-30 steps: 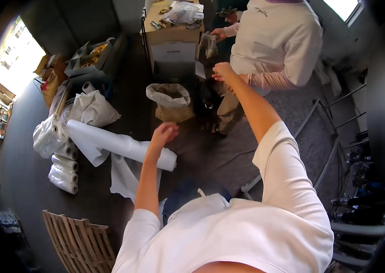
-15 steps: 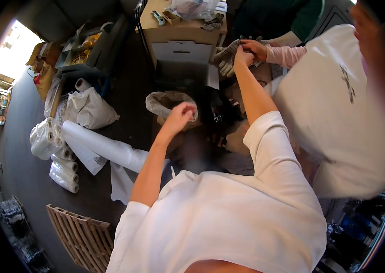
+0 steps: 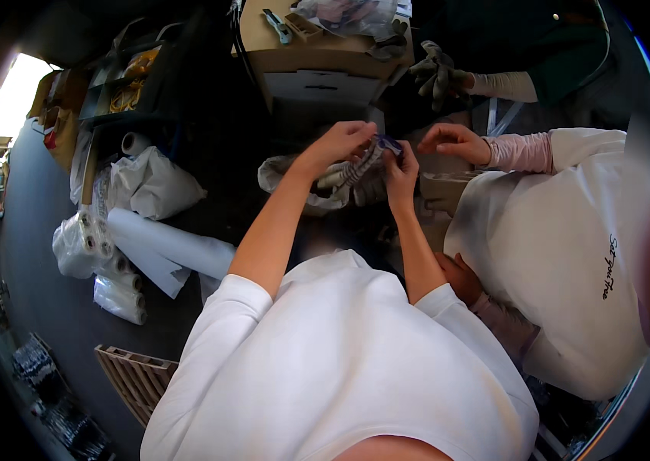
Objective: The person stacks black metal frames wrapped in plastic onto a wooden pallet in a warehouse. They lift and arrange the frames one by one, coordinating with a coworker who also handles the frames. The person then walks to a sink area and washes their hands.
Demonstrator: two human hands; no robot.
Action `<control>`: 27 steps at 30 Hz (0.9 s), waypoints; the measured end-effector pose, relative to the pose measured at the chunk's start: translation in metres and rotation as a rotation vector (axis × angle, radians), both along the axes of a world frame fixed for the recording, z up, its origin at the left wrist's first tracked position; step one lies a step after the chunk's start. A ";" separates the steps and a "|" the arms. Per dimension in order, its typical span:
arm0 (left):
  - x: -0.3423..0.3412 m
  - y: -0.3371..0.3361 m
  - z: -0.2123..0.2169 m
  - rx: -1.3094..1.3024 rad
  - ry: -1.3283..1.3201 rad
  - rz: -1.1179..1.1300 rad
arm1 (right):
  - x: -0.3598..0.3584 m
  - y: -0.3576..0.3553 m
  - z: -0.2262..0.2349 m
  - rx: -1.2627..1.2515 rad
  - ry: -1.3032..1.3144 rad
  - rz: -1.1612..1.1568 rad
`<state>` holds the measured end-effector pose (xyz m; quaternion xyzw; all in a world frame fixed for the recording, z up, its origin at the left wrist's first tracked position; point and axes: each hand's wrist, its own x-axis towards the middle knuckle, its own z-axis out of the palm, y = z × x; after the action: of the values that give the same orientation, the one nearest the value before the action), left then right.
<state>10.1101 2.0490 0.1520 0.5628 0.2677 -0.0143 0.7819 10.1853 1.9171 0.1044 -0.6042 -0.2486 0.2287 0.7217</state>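
Observation:
My left hand (image 3: 338,144) and my right hand (image 3: 400,170) meet in front of me, both gripping a grey knitted work glove (image 3: 361,165) with a blue edge. The glove hangs between them. A person in a white top stands at my right, with a bare hand (image 3: 454,140) reaching close to my right hand. Another person's gloved hand (image 3: 438,73) rests near a cardboard box (image 3: 317,65) further away.
The cardboard box carries small tools and a plastic bag. An open sack (image 3: 294,177) lies on the dark floor below my hands. At the left are white paper rolls (image 3: 163,246), plastic-wrapped bundles (image 3: 83,246), a white bag (image 3: 152,184) and a wooden pallet (image 3: 137,376).
My left hand has risen from near the floor sack to meet my right hand, and both now hold the glove. The view has tilted toward the person at my right.

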 end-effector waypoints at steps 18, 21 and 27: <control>-0.032 0.122 -0.030 -0.435 -0.077 -0.112 | -0.050 0.133 -0.018 0.116 0.488 -0.356; -0.026 0.127 -0.033 -0.370 0.014 -0.084 | -0.047 0.134 -0.023 0.029 0.555 -0.338; -0.020 0.131 -0.052 -0.004 -0.015 -0.094 | -0.016 0.122 0.003 -0.166 0.629 -0.031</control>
<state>10.0904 2.1798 0.1000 0.5732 0.2349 -0.0476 0.7836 10.1692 2.0395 0.1070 -0.5646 0.0152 0.4125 0.7147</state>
